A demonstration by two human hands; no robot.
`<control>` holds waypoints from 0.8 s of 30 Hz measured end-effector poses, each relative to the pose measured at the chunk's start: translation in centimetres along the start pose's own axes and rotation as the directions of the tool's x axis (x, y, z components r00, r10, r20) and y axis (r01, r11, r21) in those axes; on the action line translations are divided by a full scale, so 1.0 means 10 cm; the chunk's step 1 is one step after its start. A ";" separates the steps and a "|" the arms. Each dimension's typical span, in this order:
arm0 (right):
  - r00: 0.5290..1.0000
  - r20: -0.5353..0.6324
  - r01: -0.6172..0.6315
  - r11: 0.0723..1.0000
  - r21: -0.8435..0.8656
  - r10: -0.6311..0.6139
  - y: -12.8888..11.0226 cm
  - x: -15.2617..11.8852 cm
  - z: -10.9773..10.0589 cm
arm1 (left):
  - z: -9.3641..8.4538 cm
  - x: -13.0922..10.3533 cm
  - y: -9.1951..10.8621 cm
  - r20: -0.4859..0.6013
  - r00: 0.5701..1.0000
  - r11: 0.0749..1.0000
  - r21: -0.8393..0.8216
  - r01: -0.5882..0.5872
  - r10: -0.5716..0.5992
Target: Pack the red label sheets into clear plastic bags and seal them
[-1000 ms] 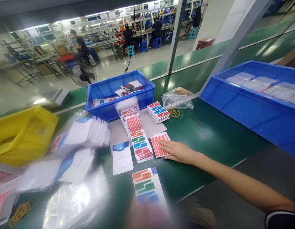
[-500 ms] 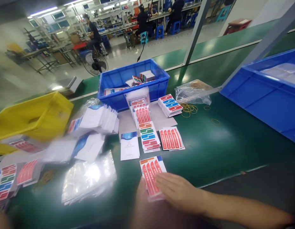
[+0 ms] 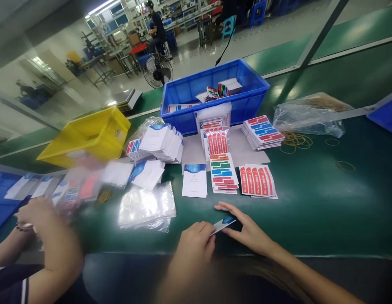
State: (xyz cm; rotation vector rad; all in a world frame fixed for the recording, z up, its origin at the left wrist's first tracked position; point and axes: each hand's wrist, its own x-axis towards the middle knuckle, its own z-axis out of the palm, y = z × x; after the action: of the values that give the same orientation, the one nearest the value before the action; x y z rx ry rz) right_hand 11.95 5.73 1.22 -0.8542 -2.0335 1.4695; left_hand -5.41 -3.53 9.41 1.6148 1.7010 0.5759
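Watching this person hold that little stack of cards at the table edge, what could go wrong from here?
The thin stack of cards is pinched edge-on between the left hand and right hand, so sheets might fan out or slip. It sits close to the table edge, so a dropped card could fall off. A co-worker's hand works near the clear bags, so piles might get mixed.

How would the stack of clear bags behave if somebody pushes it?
The clear bags look thin and glossy, so they would probably slide apart rather than move as one block. Their edges look crumpled, so likely floppy. They seem very light.
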 end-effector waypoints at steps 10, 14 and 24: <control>0.997 -0.038 0.070 0.969 0.236 -0.062 0.00 -0.06 0.09 | -0.21 0.13 -0.75 -0.652 0.704 0.933 -0.015 0.360 -0.282; 0.998 -0.036 0.054 0.979 0.199 -0.048 0.08 -0.10 0.06 | -0.16 0.25 -1.03 -0.648 0.714 0.858 0.180 0.482 -0.265; 0.985 -0.062 -0.146 0.975 0.167 0.158 0.07 -0.09 0.10 | -0.17 0.01 -1.23 -0.469 0.768 0.899 -0.186 0.397 -0.437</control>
State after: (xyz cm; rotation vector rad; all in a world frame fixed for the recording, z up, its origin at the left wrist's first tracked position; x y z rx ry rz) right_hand 12.01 4.56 0.25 -1.0000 -1.8001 1.6344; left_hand -14.86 -4.62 1.41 1.0139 2.3041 0.8697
